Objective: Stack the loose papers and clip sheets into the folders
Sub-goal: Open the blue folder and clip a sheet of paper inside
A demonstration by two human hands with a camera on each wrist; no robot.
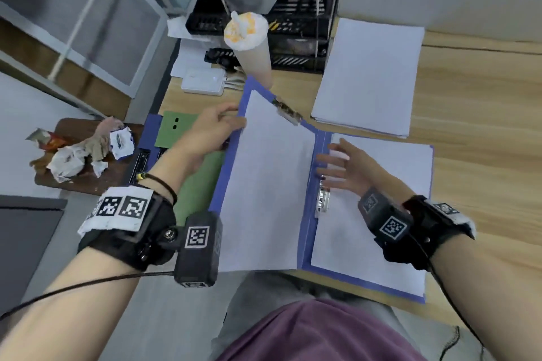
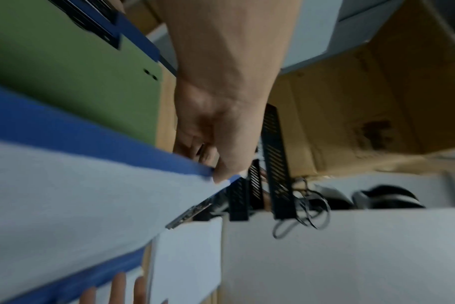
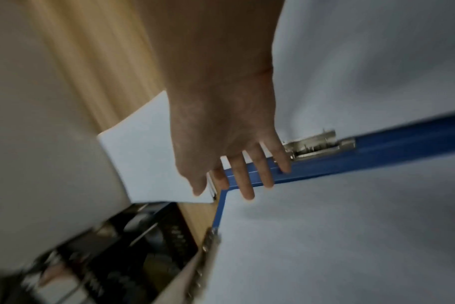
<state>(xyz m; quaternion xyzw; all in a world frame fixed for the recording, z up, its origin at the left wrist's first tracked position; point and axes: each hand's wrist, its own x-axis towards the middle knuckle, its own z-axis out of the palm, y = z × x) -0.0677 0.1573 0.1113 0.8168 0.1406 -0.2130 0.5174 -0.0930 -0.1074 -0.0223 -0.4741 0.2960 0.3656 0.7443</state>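
Observation:
A blue folder (image 1: 306, 243) lies open on the wooden desk. Its left cover stands raised, with white sheets (image 1: 269, 184) under a metal clip (image 1: 287, 111) at its top. My left hand (image 1: 223, 123) pinches that cover's far left edge, thumb (image 2: 221, 172) on the blue rim (image 2: 65, 127). My right hand (image 1: 337, 164) hovers open with fingers (image 3: 247, 181) spread over the spine (image 3: 377, 148), beside a second metal clip (image 1: 322, 199) (image 3: 314, 144). More white sheets (image 1: 381, 214) lie in the right half. A loose paper stack (image 1: 369, 76) sits behind.
A green folder (image 1: 187, 132) on another blue one lies under my left arm. A tall cup (image 1: 252, 47), a black file tray (image 1: 278, 9) and a white box (image 1: 202, 82) stand at the back. Crumpled waste (image 1: 79, 152) lies on a brown stool at the left.

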